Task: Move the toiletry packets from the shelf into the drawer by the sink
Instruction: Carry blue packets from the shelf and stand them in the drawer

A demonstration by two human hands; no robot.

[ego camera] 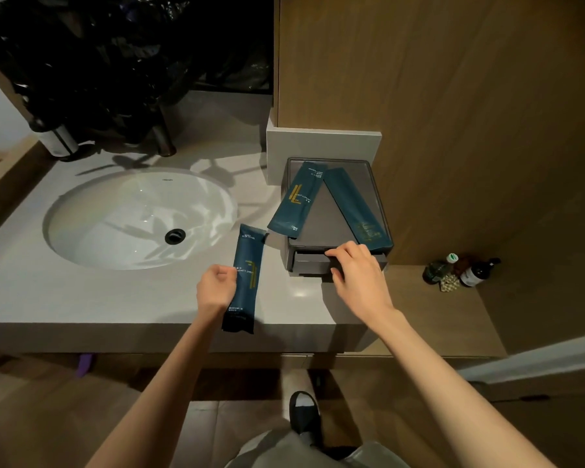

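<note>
gripping held packet [245,278] in left hand [217,285], fingers curling round its mid section. holding it near upright above the front of the worktop [81,298], btwn sink [139,217] and drawer unit [338,214], w/ bottom end hanging past the worktop lip. showing dark teal wrap, gold lettering toward camera.

hooking right hand [355,268] onto drawer [313,261] front: fingers curling over its top edge, thumb sitting lower on the face. sticking out slightly from the unit, by the look of the drawer front; cannot tell how far open, inside not visible.

lying on top of drawer unit, 2 more:
- second packet [294,201], printed side up, tilting, w/ lower end overhanging the unit's left edge.
- third packet [352,207], running diagonally to the front right corner, w/ lower end just beside the right hand fingers.
nearly meeting at their top ends nr the back of the unit, forming an inverted v.

sitting at the right end of the worktop, just right of the sink, backing onto a pale upstand [321,143] and wood panel wall [453,96].

standing on a lower wood ledge to the right, well apart from the unit: dark bottles [477,271], labels too small to read.

filling the upper left behind the sink: black bags [115,55].

standing on the floor below: foot in dark slipper [303,413].
</note>
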